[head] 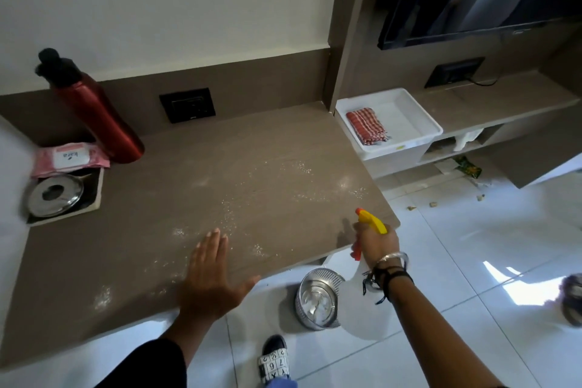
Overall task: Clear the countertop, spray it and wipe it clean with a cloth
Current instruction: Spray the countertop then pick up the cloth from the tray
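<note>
The right hand [376,241] is clenched round the neck of a sprayer [371,222], its yellow and red head aimed leftward over the counter [195,161] from just past the right edge; held off the side like this, the nozzle can throw mist along the length of the top rather than straight down onto one spot. The clear bottle body hangs below the hand, blurred, in front of a steel bowl [318,298] that sits on the floor, probably moved there to get it out of the way. The left hand [211,274] lies flat and released on the front part of the counter, fingers spread and gripping nothing; it looks like a brace for the lean, and it rests just clear of the pale specks and droplets scattered across the middle of the top. Whether those specks are spray or leftover crumbs cannot be told. The clearing is only partly done: a red flask [94,113], a pink packet [71,159] and a steel lid [55,195] on a tray stay pushed into the far-left corner, so the open middle is the part being treated. The cloth [365,126], red-checked and folded, waits in a white bin [419,116] to the right of the counter, near enough to reach once spraying is judged finished. The wiping has not begun.
</note>
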The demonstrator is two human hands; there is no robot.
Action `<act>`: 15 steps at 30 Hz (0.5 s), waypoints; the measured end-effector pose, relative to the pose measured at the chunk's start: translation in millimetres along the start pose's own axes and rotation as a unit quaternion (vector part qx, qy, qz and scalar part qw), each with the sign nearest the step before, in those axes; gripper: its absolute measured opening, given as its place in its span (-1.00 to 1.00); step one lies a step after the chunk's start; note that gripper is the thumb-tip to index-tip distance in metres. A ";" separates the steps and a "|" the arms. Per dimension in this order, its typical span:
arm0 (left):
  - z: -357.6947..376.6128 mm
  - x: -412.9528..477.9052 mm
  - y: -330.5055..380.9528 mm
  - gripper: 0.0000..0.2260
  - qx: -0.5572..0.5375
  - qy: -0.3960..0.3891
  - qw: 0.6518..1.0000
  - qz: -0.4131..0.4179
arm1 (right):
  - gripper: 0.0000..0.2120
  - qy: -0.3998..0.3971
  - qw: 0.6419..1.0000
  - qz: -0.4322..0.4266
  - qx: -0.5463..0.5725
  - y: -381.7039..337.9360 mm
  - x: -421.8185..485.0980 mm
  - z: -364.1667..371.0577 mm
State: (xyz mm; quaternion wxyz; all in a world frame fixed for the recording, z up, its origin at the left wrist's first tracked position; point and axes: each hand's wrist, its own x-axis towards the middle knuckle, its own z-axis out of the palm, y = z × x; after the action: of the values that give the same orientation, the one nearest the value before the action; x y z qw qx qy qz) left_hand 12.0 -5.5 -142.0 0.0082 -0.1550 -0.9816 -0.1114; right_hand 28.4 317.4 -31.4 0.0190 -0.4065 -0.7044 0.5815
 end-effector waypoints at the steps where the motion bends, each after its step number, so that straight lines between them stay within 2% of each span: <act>1: -1.1 -0.4 1.1 -0.01 0.000 0.009 1.000 0.003 | -0.69 -0.022 1.000 -0.013 -0.004 -7.4 -0.1 6.6; 7: -10.4 0.6 2.3 0.02 -0.016 -0.033 0.999 -0.035 | -0.82 -0.089 0.994 -0.045 -0.038 -47.0 1.6 73.1; 10: -9.9 -0.3 -0.1 -0.02 -0.034 -0.029 0.999 -0.015 | -0.75 -0.081 0.993 -0.026 -0.083 -62.0 12.0 95.6; 12: -7.6 -1.2 -2.0 -0.05 -0.039 -0.019 0.999 0.007 | -0.77 -0.080 0.992 -0.021 -0.098 -68.4 13.8 104.9; 15: -13.3 1.4 -1.6 -0.04 -0.026 -0.050 0.998 -0.010 | -0.68 -0.130 0.985 -0.010 -0.114 -72.3 2.8 116.6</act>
State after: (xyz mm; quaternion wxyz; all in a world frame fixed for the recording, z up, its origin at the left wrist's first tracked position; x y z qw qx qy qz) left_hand 10.0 -9.5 -129.3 -0.0461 -0.1508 -0.9790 -0.1290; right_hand -71.6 225.8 -10.0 -0.1139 -0.3198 -0.7665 0.5452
